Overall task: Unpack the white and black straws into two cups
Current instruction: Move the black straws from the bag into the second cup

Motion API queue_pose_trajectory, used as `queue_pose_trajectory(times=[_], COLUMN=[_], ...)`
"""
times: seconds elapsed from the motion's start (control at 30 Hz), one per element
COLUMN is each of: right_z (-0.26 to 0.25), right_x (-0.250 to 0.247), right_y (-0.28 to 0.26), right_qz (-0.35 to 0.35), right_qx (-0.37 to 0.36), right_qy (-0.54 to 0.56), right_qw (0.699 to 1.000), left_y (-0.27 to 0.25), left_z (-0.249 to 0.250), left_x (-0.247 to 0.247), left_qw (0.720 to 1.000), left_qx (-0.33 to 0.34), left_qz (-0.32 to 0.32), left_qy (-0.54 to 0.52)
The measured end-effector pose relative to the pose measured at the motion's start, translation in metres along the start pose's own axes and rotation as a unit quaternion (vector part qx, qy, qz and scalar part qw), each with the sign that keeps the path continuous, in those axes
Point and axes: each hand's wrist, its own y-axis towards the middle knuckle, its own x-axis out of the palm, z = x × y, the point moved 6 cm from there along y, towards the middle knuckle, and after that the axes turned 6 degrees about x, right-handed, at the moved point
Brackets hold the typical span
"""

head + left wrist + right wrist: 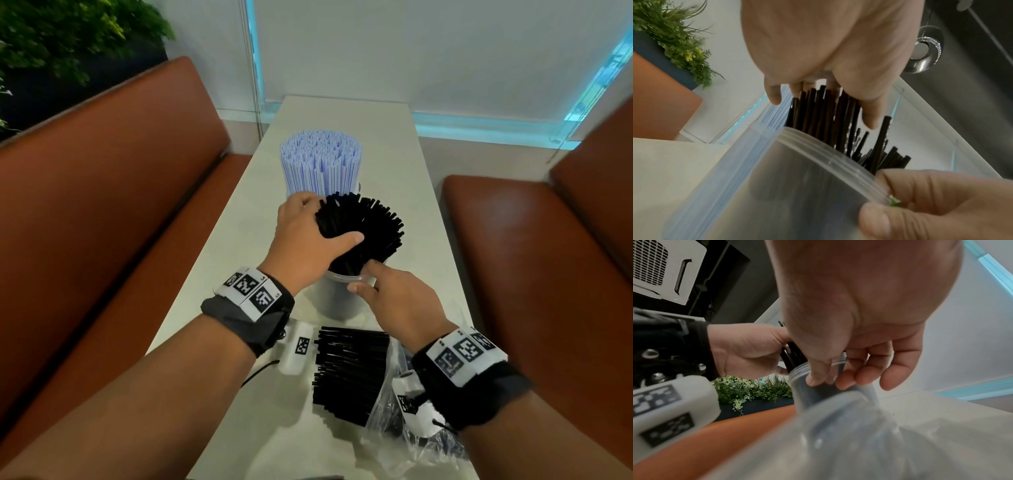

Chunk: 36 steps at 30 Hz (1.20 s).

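Observation:
A bunch of black straws [370, 226] [818, 116] [793, 356] stands fanned out in a translucent cup [337, 301] [797, 186] [812, 395] at mid-table. My left hand [330, 221] [822, 105] grips this bunch from the left, thumb in front and fingers behind. My right hand [363, 275] [879, 198] [830, 381] pinches the cup's rim on its near right side. Behind, white straws [322, 161] [774, 113] fill a second cup, mostly hidden. More black straws [349, 370] lie loose near me.
A crumpled clear plastic bag [394, 428] [859, 434] lies under my right wrist beside the loose straws. The narrow pale table [342, 113] runs away from me between two orange benches [120, 205] [513, 240]. A plant [68, 41] stands far left.

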Motion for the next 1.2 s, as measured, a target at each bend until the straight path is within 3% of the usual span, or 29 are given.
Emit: queue_pose_trajectory(times=[0.1,0.17,0.27,0.33,0.37,0.43,0.47,0.5,0.57,0.63,0.77,1.0,1.2], right_z=[0.001,0.001,0.000,-0.001,-0.002,-0.002,-0.002,-0.002,-0.001,-0.003,0.000,0.000,-0.007], right_x=[0.001,0.001,-0.001,-0.001,-0.001,-0.001,-0.001,-0.001,-0.002,-0.002,0.000,0.001,0.002], right_y=[0.002,0.002,0.001,0.000,0.000,0.001,0.001,0.001,0.001,0.000,-0.002,0.000,-0.002], right_qz=[-0.011,-0.013,-0.009,-0.010,-0.013,-0.018,-0.017,-0.014,-0.008,-0.005,-0.005,-0.037,-0.029], right_qx=[0.010,0.012,0.013,0.008,0.007,0.009,0.011,0.012,0.009,-0.006,-0.011,-0.014,-0.035], right_qy=[-0.008,-0.009,-0.004,-0.004,-0.006,-0.009,-0.008,-0.007,-0.002,0.011,0.032,0.042,0.057], right_qw=[1.000,1.000,1.000,1.000,1.000,1.000,1.000,1.000,1.000,1.000,0.999,0.998,0.997], left_y=[0.007,0.007,-0.002,-0.006,-0.007,-0.011,-0.014,-0.017,-0.025,-0.029,-0.026,0.002,0.021], left_z=[0.007,0.022,0.030,0.026,0.027,0.033,0.033,0.033,0.024,0.013,0.001,-0.004,0.019], left_x=[-0.014,-0.014,0.016,0.024,0.021,0.006,0.003,0.008,0.031,0.037,0.028,0.036,0.059], left_qw=[0.997,0.991,0.956,0.938,0.946,0.962,0.963,0.960,0.933,0.921,0.949,0.984,0.974], left_qx=[0.050,0.120,0.189,0.207,0.215,0.235,0.235,0.230,0.214,0.216,0.173,0.109,0.151], left_qz=[0.050,0.048,-0.091,-0.134,-0.115,-0.013,0.019,0.011,-0.087,-0.112,-0.026,-0.036,-0.036], left_qy=[-0.034,0.021,0.207,0.243,0.213,0.136,0.132,0.162,0.275,0.305,0.264,0.137,0.167])
